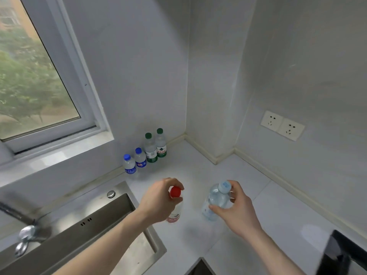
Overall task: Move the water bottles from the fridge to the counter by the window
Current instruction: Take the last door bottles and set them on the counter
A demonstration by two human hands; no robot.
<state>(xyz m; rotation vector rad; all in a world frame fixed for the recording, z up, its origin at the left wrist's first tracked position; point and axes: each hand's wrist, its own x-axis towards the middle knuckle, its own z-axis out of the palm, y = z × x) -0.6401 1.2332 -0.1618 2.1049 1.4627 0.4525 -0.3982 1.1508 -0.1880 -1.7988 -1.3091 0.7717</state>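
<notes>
My left hand [158, 201] grips a red-capped water bottle [175, 213] around its neck, just above the white counter [278, 205]. My right hand [236, 209] holds a clear bottle with a pale blue cap [215, 201], tilted slightly. Against the wall under the window stand two small blue-capped bottles [135, 161] and two taller green-capped bottles [155, 145], all upright in a row. The fridge is out of view.
A steel sink [99, 231] with a tap [25, 235] lies at the lower left. The window [35, 76] fills the upper left. A double wall socket [282, 125] sits on the right wall. A black object [345, 253] is at the lower right corner.
</notes>
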